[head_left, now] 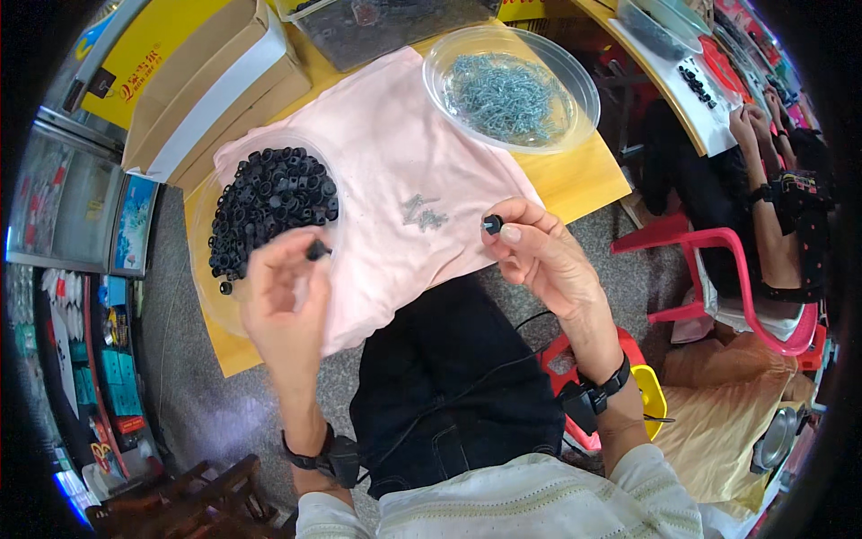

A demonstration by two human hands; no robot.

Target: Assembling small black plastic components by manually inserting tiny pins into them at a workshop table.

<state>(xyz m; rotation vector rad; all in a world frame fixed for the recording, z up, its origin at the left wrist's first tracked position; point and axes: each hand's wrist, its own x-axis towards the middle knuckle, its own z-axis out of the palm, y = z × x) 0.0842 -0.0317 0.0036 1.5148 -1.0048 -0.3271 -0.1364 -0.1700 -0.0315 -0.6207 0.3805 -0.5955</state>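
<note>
My left hand (285,286), a little blurred, is closed on a small black plastic part (317,250) at its fingertips. It is over the near right side of a clear round tub (205,190) heaped with black plastic parts (277,199). Between thumb and fingers my right hand (537,251) pinches a black round knob (491,225) with a pale, shiny spot on its left side. A few loose silver screws (426,214) lie on the pink cloth (386,126) between my hands. Farther off, a clear bowl (582,83) holds many silver screws (505,97).
A cardboard box (215,99) and a dark-filled bin (395,36) stand along the far side of the yellow table (588,184). At right are a pink chair (691,235) and another person's arms (761,171) at a second table (673,85). Shelves (90,359) line the left.
</note>
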